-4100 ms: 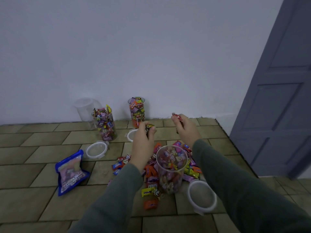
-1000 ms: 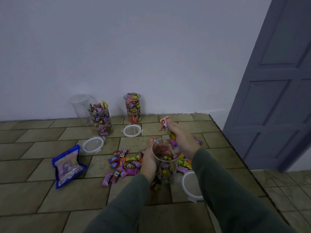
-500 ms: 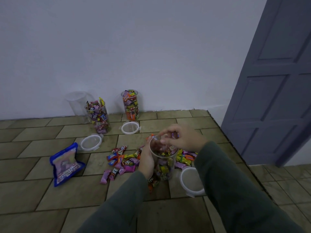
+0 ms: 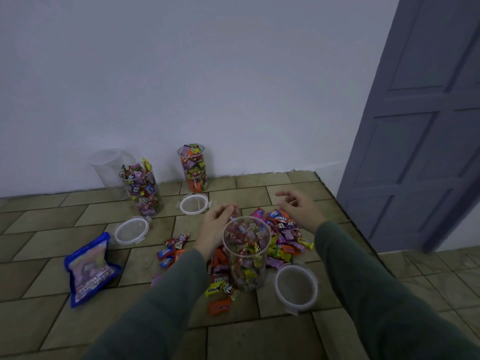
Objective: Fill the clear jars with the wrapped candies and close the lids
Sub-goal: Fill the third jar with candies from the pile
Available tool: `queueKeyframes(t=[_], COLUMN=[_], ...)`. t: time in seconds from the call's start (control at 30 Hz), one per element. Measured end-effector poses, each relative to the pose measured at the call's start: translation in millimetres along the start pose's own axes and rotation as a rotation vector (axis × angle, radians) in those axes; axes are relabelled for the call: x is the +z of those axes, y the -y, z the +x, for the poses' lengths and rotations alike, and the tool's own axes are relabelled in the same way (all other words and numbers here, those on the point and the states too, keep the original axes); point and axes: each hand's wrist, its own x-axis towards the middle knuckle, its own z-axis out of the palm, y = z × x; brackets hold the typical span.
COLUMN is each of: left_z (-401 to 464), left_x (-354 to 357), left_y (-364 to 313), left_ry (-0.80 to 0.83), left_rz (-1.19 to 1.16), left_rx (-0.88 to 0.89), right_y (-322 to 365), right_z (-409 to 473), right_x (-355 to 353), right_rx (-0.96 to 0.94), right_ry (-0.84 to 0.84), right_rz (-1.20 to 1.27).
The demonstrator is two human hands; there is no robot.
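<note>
An open clear jar (image 4: 245, 255), almost full of wrapped candies, stands on the tiled floor in front of me. Its round lid (image 4: 296, 285) lies just to its right. Loose wrapped candies (image 4: 283, 237) are piled around and behind the jar. My left hand (image 4: 217, 229) is at the jar's far left rim, fingers curled, with a small candy pinched at the fingertips. My right hand (image 4: 298, 209) hovers over the pile behind and right of the jar, fingers spread and holding nothing.
Two full lidless jars (image 4: 141, 188) (image 4: 193, 168) and an empty jar (image 4: 107, 165) stand by the wall. Two lids (image 4: 194, 203) (image 4: 131, 229) lie in front of them. A blue candy bag (image 4: 89, 268) lies at left. A grey door (image 4: 420, 126) stands at right.
My right hand has left the jar's mouth and moved right, now open. My left hand has let go of the jar's side and risen to its rim.
</note>
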Motion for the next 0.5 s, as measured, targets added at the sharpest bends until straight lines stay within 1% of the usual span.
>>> queueKeyframes(t=[0.03, 0.1, 0.17, 0.23, 0.3, 0.43, 0.5], left_z=[7, 20, 32, 44, 58, 77, 83], left_x=[0, 1, 2, 4, 5, 14, 20], left_y=[-1, 3, 7, 11, 19, 39, 45], left_ry=[0.006, 0.045, 0.104, 0.161, 0.234, 0.38, 0.438], left_rz=[0.049, 0.22, 0.395, 0.516, 0.658, 0.889, 1.076], left_rx=[0.023, 0.085, 0.151, 0.215, 0.243, 0.202, 0.202], right_y=[-9, -23, -35, -44, -52, -66, -72], right_z=[3, 8, 14, 19, 24, 40, 49], right_x=[1, 2, 2, 3, 4, 12, 17], right_rx=[0.017, 0.047, 0.087, 0.107, 0.097, 0.039, -0.001], right_ry=[-0.019, -0.051, -0.067, -0.054, -0.009, 0.112, 0.171], right_rz=[-0.012, -0.073, -0.198, -0.332, -0.435, -0.664, -0.742])
